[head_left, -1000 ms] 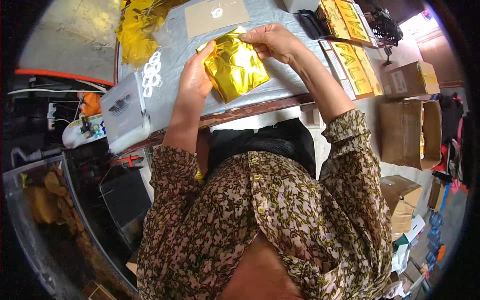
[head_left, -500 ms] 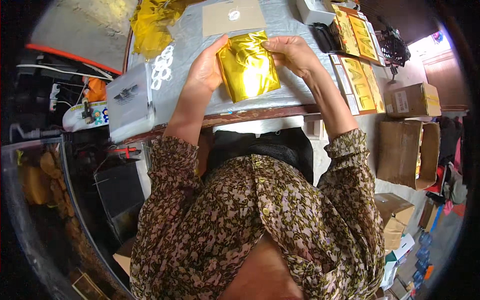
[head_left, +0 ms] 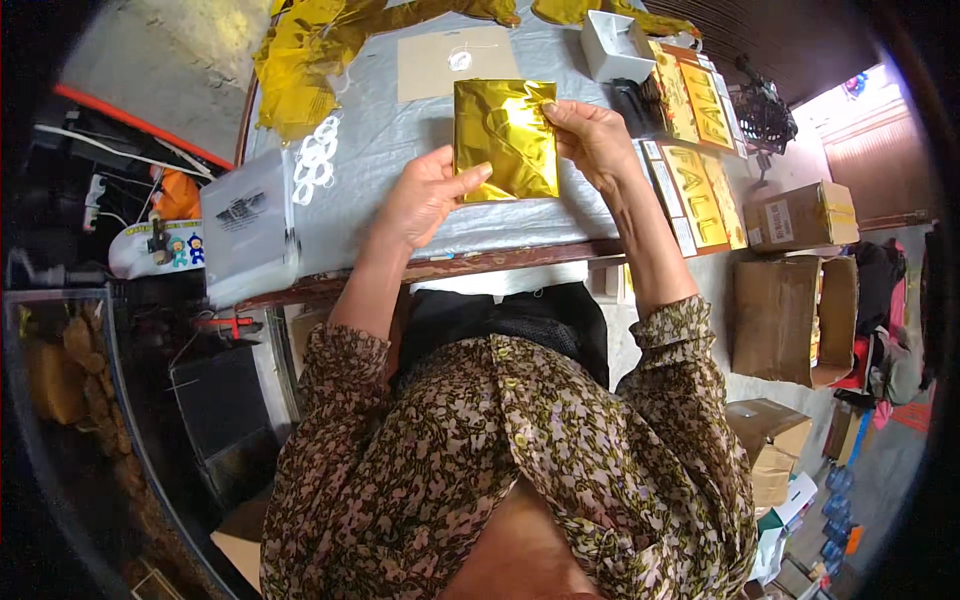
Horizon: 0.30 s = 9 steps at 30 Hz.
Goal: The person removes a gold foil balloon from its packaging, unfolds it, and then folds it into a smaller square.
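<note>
Between my two hands is a flat, shiny gold foil packet, held up over the table. My left hand pinches its lower left corner, thumb on the front face. The upper right edge is gripped by my right hand, thumb in front and fingers behind. Behind the packet, a beige card lies on the table with a white round tag and string on it. What the foil contains, if anything, is hidden.
A grey sheet covers the table. White rings and gold film lie left, beside a stack of clear bags. Printed gold-and-orange packages and a white box stand right. Cardboard boxes sit beyond.
The foil packet has turned from tilted to nearly upright. My left hand has slid down from its upper left edge to the lower left corner; my right hand keeps its hold.
</note>
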Available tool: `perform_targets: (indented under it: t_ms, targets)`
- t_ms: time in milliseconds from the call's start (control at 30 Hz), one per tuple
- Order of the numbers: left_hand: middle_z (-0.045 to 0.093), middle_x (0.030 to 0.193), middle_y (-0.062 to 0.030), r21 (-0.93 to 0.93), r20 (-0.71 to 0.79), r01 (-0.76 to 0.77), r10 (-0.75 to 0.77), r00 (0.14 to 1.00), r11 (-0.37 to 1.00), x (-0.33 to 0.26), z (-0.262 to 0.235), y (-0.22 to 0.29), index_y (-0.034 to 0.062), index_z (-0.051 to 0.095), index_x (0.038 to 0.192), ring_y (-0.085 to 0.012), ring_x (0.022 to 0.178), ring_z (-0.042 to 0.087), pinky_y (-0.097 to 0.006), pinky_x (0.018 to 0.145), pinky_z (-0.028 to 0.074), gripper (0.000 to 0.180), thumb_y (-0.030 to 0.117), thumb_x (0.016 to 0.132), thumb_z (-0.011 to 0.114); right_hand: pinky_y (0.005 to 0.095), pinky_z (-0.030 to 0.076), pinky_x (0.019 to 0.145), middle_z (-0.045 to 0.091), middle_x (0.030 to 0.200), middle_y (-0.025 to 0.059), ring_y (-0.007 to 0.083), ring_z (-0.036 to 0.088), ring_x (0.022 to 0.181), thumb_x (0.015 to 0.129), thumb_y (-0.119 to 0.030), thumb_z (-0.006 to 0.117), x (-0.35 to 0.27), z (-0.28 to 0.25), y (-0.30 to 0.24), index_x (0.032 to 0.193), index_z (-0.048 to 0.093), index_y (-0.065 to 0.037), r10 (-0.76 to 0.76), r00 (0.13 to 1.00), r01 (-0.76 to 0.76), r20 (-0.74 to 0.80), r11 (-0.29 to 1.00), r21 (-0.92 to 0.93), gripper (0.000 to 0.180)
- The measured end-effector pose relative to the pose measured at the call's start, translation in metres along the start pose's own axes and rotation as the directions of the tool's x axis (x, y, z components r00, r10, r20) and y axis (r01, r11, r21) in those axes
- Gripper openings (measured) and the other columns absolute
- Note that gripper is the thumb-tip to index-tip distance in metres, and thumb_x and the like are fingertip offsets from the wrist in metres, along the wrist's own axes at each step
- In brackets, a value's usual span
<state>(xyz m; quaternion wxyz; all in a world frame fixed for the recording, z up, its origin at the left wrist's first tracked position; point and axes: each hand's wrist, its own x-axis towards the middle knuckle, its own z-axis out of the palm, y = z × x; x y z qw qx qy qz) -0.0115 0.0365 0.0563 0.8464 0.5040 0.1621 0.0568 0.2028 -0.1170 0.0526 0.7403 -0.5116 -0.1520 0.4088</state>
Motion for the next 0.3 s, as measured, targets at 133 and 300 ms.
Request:
perform_targets:
  t_ms: [133,300]
  targets:
    - [0.072,0.117,-0.0043,0.051,0.025,-0.076,0.074,0.997,0.996,-0.001,-0.004,-0.006,0.0000,0.064,0.129,-0.0102,0.104,0.066,-0.026,0.093,0.052,0.031,0.011,0.101,0.071,0.0213,0.055,0.063,0.077,0.093,0.0044,0.0079,0.069,0.075,0.097,-0.015,0.076,-0.016,0.011,-0.009,0.104,0.076,-0.001,-0.004,1.000,0.002,-0.028,0.999,-0.043,0.015]
    - [0.072,0.119,-0.0049,0.032,0.046,-0.100,0.098,0.994,0.995,-0.007,-0.003,-0.002,0.0008,0.064,0.133,-0.0081,0.102,0.065,-0.026,0.092,0.051,0.036,0.012,0.100,0.072,0.0350,0.061,0.087,0.077,0.109,0.0112,0.0186,0.074,0.097,0.100,-0.017,0.072,-0.025,0.010,-0.017,0.117,0.071,0.003,0.093,0.994,-0.083,0.060,0.984,-0.161,0.027]
